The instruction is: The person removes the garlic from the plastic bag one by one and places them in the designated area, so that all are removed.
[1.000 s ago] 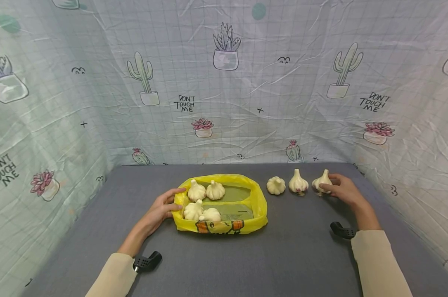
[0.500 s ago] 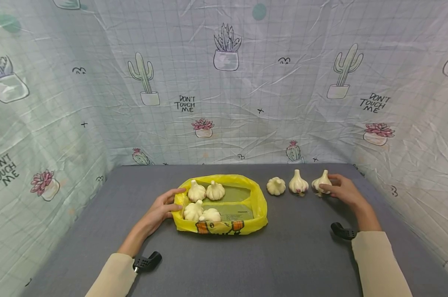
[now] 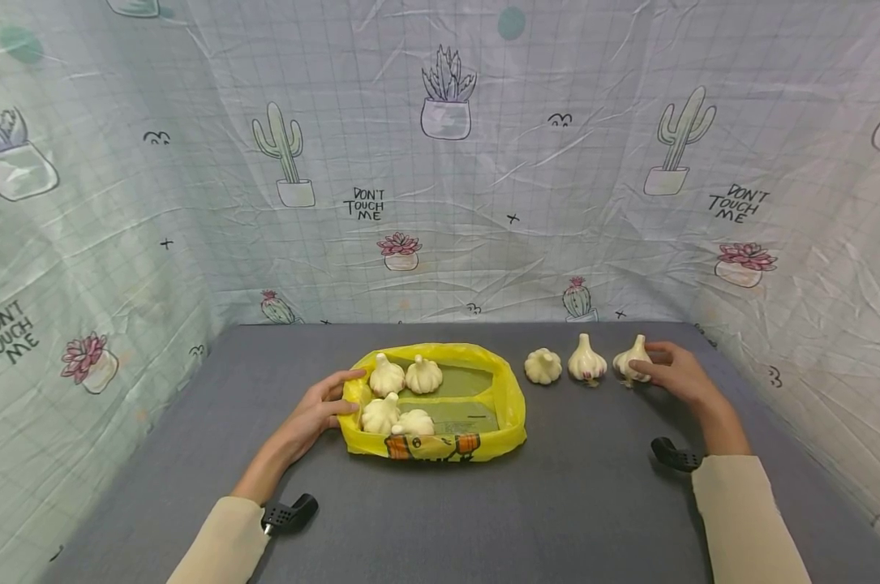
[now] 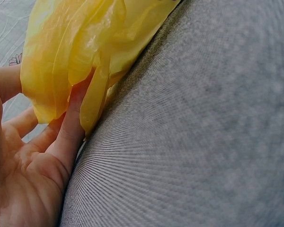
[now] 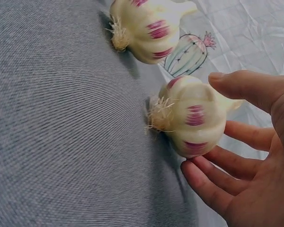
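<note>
A yellow plastic bag [image 3: 511, 405] with a turned-down rim lies open on the grey table. Several garlic bulbs [image 3: 422, 375] are grouped in its left half. My left hand [image 3: 314, 412] holds the bag's left side; in the left wrist view, plastic folds [image 4: 80, 52] cover some fingertips. At the right, my right hand [image 3: 675, 371] grips the rightmost garlic bulb [image 5: 194, 116] between thumb and fingers. That bulb stands upright on the table, its stalk up and its dry roots at the base, with purple streaks on the skin.
Two more garlic bulbs stand between the bag and my right hand: a middle bulb [image 3: 587, 359] with its stalk up, and a tilted bulb [image 3: 543, 366] close to the bag. Behind the grey table [image 3: 440, 519] hangs a cactus-printed curtain [image 3: 512, 268], also along both sides.
</note>
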A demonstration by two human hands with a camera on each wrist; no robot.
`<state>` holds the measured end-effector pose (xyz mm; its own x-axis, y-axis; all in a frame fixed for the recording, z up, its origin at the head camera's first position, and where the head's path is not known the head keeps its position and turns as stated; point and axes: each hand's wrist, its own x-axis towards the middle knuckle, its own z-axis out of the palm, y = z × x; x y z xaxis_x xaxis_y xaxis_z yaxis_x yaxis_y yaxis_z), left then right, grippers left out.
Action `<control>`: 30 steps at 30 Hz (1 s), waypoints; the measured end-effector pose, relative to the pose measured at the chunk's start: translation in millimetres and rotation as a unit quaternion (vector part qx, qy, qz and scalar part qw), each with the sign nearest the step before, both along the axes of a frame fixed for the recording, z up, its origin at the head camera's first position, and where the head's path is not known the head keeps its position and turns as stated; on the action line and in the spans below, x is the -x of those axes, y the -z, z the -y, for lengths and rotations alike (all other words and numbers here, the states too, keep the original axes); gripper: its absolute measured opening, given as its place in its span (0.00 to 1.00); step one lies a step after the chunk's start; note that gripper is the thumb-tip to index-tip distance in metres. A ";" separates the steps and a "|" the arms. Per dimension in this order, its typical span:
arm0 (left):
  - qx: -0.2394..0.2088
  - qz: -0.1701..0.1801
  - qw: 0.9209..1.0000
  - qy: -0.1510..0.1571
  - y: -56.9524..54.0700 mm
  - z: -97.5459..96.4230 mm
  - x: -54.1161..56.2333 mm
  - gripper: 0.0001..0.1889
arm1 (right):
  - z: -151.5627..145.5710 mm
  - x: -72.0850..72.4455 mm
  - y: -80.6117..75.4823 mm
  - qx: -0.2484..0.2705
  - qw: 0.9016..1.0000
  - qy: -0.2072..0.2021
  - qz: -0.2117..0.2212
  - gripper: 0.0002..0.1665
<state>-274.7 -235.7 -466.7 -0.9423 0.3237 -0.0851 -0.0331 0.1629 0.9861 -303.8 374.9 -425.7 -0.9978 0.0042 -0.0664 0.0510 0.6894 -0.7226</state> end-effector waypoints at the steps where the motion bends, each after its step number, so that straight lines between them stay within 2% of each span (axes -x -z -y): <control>1: 0.001 0.002 1.000 -0.003 0.1 0.1 -0.1 0.35 | 0.2 -0.5 -0.9 0.002 1.000 0.002 -0.001 0.51; 7: 0.000 0.002 1.000 0.005 0.5 0.9 -0.5 0.35 | 0.9 -3.4 -9.5 0.012 1.000 -0.004 -0.009 0.50; 14: -0.006 -0.001 1.000 0.009 -0.2 0.2 -0.2 0.36 | 5.9 -7.2 -27.1 0.012 1.000 -0.002 -0.013 0.51; 24: -0.011 -0.003 1.000 0.015 -0.3 0.8 -0.1 0.36 | 20.4 -17.7 -52.8 -0.024 0.999 -0.007 -0.043 0.52; 30: -0.016 -0.004 1.000 0.018 0.1 0.8 0.3 0.36 | 29.9 -18.4 -62.9 -0.055 0.996 -0.011 -0.071 0.51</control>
<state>-275.0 -236.5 -466.8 -0.9309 0.3593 -0.0659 -0.0191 0.1322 0.9910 -285.4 345.1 -362.8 -0.9970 -0.0193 0.0755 -0.0633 0.7652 -0.6407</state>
